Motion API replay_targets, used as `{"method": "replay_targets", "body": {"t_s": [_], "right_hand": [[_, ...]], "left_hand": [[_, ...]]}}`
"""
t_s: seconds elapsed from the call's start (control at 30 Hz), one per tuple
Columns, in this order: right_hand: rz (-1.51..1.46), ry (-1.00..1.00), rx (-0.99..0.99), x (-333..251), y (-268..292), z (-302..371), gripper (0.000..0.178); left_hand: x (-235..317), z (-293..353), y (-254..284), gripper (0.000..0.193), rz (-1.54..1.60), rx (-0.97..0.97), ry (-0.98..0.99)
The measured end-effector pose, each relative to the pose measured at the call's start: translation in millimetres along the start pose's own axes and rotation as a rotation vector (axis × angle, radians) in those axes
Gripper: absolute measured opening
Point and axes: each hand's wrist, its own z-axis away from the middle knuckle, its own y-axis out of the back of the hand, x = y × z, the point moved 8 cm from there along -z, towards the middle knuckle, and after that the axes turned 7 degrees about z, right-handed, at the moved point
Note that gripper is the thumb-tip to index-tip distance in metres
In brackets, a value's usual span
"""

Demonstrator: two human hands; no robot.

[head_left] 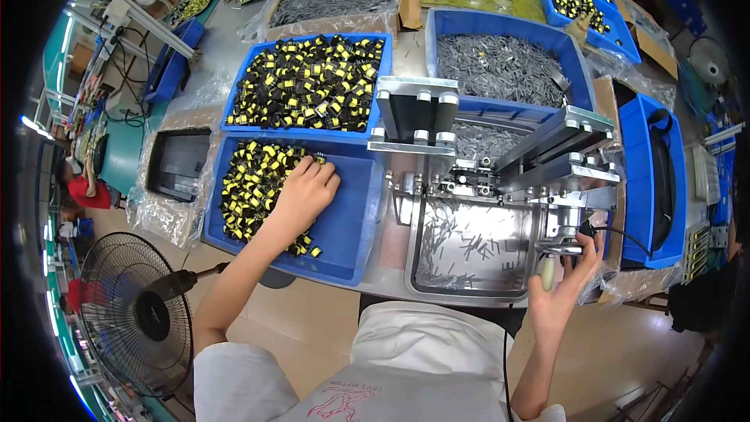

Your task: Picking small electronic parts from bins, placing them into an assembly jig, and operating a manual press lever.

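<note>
Bin of black-yellow parts, tray of strips

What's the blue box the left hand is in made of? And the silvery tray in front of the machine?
Blue box: probably plastic, smooth with a soft shine; colour even, corners rounded.
Silvery tray: looks like metal, perhaps steel, shiny; its bottom reflects brightly.

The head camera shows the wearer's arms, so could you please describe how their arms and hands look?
The left hand and right hand are bare, with no gloves, rings or watch that I can make out. The forearms are uncovered below loose, pale grey short sleeves. The matching shirt has a pinkish-red print, and a thin dark cable runs down near the right arm.
</note>
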Motion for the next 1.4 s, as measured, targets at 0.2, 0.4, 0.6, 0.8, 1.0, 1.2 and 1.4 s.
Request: {"method": "replay_targets", "body": {"t_s": [0.2,0.4,0.6,0.8,1.0,1.2,1.4], "right_hand": [[0.021,0.023,-0.02,-0.6,2.9,-1.3,0.085],[0.049,0.026,-0.024,0.4,1.7,-2.7,0.086],[0.044,0.037,-0.014,2.6,2.3,-4.0,0.088],[0.041,0.045,-0.017,0.6,3.6,-5.3,0.085],[0.03,0.0,-0.037,2.0,5.8,-8.7,0.084],[0.015,0.043,-0.037,1.8,4.3,-6.7,0.083],[0.002,0.043,-0.025,3.0,5.4,-5.2,0.08]], "left_hand": [[-9.8,-1.3,18.3,0.014,0.228,0.08,0.101],[-25.8,17.6,32.2,0.027,1.651,0.346,0.586],[-2.1,25.8,63.5,0.034,2.069,0.623,0.409],[15.8,26.7,67.1,0.037,2.138,0.586,0.372],[29.5,19.3,67.3,0.045,2.249,0.505,0.355],[60.8,11.8,56.0,0.052,2.226,0.266,0.424],[89.2,-5.6,55.1,0.052,2.322,0.141,0.416]]}}
